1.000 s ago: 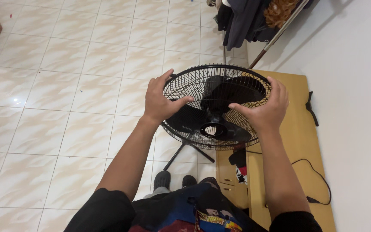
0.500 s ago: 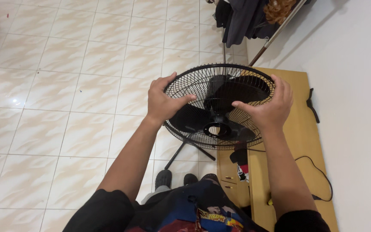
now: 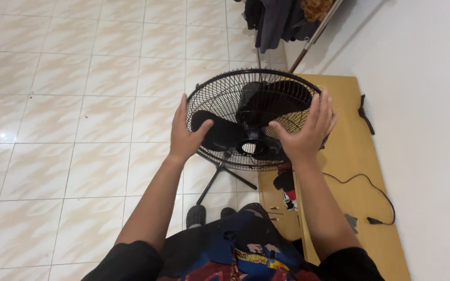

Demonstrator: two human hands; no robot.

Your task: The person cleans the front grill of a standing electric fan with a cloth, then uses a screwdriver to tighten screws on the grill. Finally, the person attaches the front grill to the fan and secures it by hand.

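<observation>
One black fan (image 3: 253,119), two hands (image 3: 186,135), one wooden table (image 3: 355,171).

Both bare arms reach forward and up, elbows slightly bent. The left hand (image 3: 186,136) is upright, palm facing right, fingers straight, thumb spread inward. The right hand (image 3: 304,132) mirrors it, palm facing left, 4 fingers extended upward, thumb pointing toward the left hand.
</observation>
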